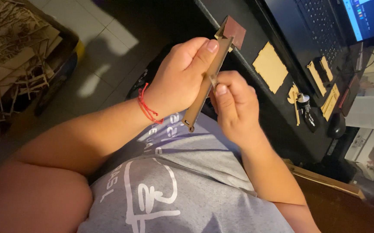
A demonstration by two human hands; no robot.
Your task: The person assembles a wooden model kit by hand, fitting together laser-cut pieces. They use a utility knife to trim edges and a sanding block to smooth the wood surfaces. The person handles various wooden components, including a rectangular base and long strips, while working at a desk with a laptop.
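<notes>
Both hands share one grip on a long brown strip (207, 82): the left hand (180, 77) is closed round its middle, thumb pressed flat along its face, while the right hand (234, 105) pinches its edge between thumb and forefinger just right of the left thumb. Thin and flat, the strip looks like cut wood or board, with a small hole at its near end. It is tilted, the near end low over the grey shirt (182, 190), the far end rising toward a darker square piece (234, 31) (whether the two are joined I cannot tell). All of this is held in the air above the lap, just near the edge of the black desk (239, 60).

A red cord (146, 105) circles the left wrist. Its forearm comes in from the near left, bent at the wrist; the right forearm rises from the near right, knuckles turned toward the desk.

On the desk lie a pale square panel (270, 67), smaller cut pieces (321, 73), a mouse (336, 125) and a laptop (325, 26). Far left, a box of scraps (14, 51) sits on the floor.
</notes>
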